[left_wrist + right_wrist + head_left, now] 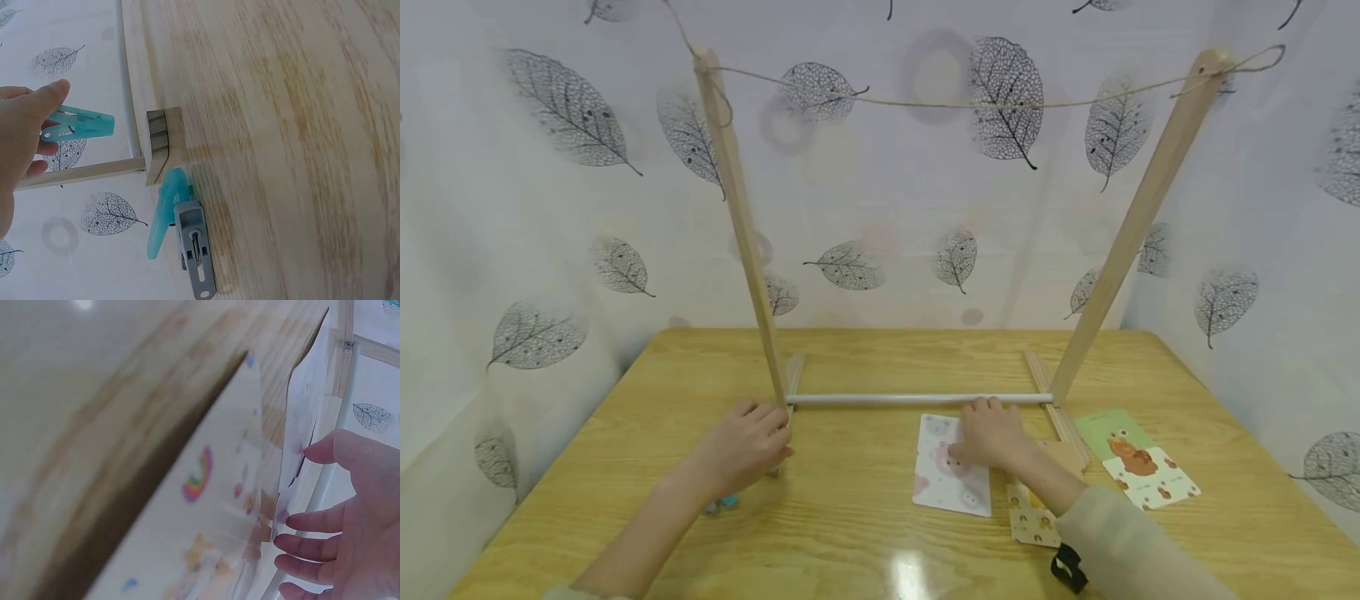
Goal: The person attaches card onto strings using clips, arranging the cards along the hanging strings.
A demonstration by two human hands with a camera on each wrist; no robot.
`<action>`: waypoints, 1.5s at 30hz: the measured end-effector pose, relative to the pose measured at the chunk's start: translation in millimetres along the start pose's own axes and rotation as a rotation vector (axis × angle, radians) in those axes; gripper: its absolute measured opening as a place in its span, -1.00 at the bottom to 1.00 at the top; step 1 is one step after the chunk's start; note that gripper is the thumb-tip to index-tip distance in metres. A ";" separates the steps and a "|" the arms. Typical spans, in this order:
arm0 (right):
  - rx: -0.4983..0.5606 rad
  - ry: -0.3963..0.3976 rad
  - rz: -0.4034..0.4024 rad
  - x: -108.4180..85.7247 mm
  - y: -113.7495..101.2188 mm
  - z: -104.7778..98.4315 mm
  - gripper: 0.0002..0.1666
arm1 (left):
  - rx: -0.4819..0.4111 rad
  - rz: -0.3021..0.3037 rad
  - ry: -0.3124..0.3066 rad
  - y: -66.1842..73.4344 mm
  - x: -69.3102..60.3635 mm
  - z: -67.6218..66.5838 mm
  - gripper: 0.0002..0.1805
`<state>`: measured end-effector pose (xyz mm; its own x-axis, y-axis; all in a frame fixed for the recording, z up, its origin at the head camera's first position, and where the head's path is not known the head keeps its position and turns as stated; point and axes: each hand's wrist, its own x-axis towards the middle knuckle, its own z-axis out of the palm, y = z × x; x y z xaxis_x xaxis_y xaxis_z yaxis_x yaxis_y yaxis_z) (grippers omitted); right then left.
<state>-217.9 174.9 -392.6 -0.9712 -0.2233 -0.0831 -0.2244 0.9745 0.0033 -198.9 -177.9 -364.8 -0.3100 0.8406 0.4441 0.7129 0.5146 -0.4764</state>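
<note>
My left hand is raised beside the foot of the left wooden post. Between its thumb and fingers it pinches a teal clothespin, as the left wrist view shows. Another teal clothespin and a grey clothespin lie on the table below. My right hand reaches over a white card with a pink animal. In the right wrist view its fingers are extended and spread along the card's edge, with the thumb at the surface; a firm grip does not show.
A wooden frame with a white crossbar has twine strung between its post tops. Under the right forearm lies a tan card; right of it is a green-and-white card. A black object sits near the right sleeve.
</note>
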 end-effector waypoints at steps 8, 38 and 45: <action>0.042 -0.011 0.009 3.5 1.9 -0.9 -0.31 | -0.025 0.017 0.032 0.0 -1.3 2.3 -0.76; -0.289 0.204 -0.202 1.9 0.3 -0.8 -0.39 | -0.045 0.011 -0.001 5.2 -0.5 3.9 -0.73; -0.462 0.289 -0.295 5.9 3.0 0.0 -0.38 | -0.039 0.010 -0.022 5.9 0.2 4.1 -0.73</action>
<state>-224.4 176.6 -393.1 -0.8309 -0.5418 0.1265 -0.4356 0.7750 0.4578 -197.3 -174.0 -370.7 -0.3161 0.8497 0.4221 0.7398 0.4992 -0.4510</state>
